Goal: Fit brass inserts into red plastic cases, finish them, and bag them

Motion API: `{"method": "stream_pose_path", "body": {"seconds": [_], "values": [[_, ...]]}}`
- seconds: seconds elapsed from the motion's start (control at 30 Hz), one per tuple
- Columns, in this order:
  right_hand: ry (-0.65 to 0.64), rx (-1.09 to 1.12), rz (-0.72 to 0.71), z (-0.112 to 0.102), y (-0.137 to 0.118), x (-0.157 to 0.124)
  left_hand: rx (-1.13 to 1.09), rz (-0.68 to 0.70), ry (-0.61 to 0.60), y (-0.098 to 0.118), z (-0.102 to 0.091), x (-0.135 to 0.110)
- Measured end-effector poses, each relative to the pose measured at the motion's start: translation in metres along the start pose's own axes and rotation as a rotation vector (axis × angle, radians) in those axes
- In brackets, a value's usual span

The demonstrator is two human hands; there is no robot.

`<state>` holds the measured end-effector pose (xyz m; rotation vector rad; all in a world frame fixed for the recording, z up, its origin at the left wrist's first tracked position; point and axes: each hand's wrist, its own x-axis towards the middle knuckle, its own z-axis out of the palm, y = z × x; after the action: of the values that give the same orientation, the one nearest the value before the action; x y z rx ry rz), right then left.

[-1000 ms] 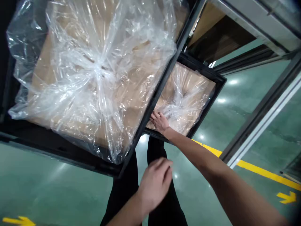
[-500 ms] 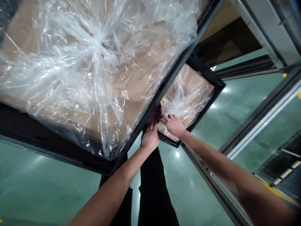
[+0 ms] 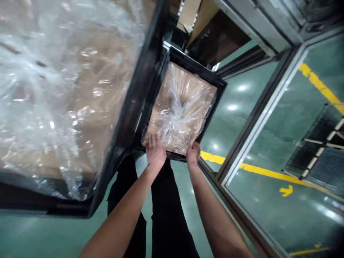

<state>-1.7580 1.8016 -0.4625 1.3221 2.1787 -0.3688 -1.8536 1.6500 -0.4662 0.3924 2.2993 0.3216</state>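
A small black tray [image 3: 220, 87] holds a brown cardboard sheet under crumpled clear plastic film [image 3: 180, 107]. My left hand [image 3: 155, 153] lies on the tray's near left corner, fingers stretched forward over the plastic. My right hand [image 3: 193, 153] grips the near right part of the tray's front rim, fingers curled over the edge. A much larger black tray [image 3: 126, 118] with plastic-covered cardboard [image 3: 61, 93] fills the left of the view, close to the camera and blurred.
Green glossy floor with yellow lines [image 3: 271, 173] and a yellow arrow [image 3: 286, 190]. A grey metal rack frame [image 3: 258, 118] runs diagonally at the right. Cardboard boxes [image 3: 200, 18] sit on a shelf at the top. My dark trousers [image 3: 166, 215] show below.
My view swung right, so the large tray slid left. My left hand rose to the small tray's near left corner, and my right hand shifted to its front right rim.
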Motion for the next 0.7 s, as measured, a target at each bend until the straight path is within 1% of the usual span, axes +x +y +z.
{"method": "stream_pose_path", "body": {"seconds": [0.03, 0.1, 0.2, 0.27, 0.37, 0.47, 0.57, 0.63, 0.7], "values": [[-0.018, 0.012, 0.062, 0.007, 0.006, -0.001, 0.008, -0.028, -0.035, -0.001, 0.006, 0.01], [-0.048, 0.04, 0.141, 0.02, 0.012, -0.001, 0.024, -0.086, -0.11, -0.005, 0.018, 0.033], [-0.092, 0.085, 0.198, 0.033, 0.012, 0.003, 0.065, -0.137, -0.194, -0.011, 0.03, 0.064], [-0.118, 0.119, 0.221, 0.038, 0.013, 0.007, 0.102, -0.162, -0.226, -0.012, 0.035, 0.075], [-0.148, 0.178, 0.23, 0.041, 0.017, 0.017, 0.159, -0.174, -0.268, -0.009, 0.036, 0.081], [-0.17, 0.241, 0.242, 0.045, 0.021, 0.033, 0.203, -0.169, -0.311, -0.007, 0.034, 0.082], [-0.164, 0.301, 0.265, 0.047, 0.018, 0.049, 0.231, -0.159, -0.338, -0.003, 0.025, 0.085], [-0.123, 0.343, 0.284, 0.045, 0.014, 0.05, 0.245, -0.145, -0.337, 0.003, 0.013, 0.086], [-0.054, 0.387, 0.319, 0.041, 0.011, 0.04, 0.264, -0.13, -0.307, 0.018, -0.005, 0.083]]}}
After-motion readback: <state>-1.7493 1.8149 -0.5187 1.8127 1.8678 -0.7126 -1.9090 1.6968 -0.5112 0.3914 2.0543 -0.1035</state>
